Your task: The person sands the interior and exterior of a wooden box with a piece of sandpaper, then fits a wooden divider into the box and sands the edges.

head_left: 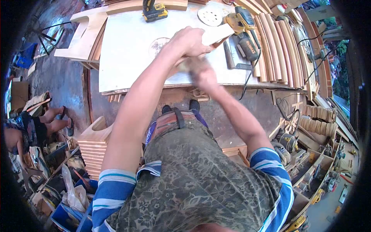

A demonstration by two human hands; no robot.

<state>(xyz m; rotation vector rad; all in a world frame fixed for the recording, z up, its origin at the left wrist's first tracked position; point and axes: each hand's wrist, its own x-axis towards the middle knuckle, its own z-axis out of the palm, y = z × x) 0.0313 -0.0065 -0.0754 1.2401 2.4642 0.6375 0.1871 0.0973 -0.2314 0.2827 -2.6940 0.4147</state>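
Observation:
My left hand (189,41) is closed around a pale wooden piece (218,34), which juts out to the right above the white tabletop (127,50). Just below it, my right hand (205,76) is smeared by motion close to the near end of the wood. Its fingers and anything in them cannot be made out. Beyond the wood's right end lies a yellow and black DeWalt sander (243,33). A white perforated disc (210,17) rests beside the sander, and a metal square (230,58) lies to the right of my hands.
Curved wooden slats (276,50) line the table's right side, with a black cord (247,83) hanging over the front edge. A cordless tool's battery base (155,13) stands at the back. Cut boards (87,34) overhang the left. Stacked wood (92,145) and another person's legs (56,120) are lower left.

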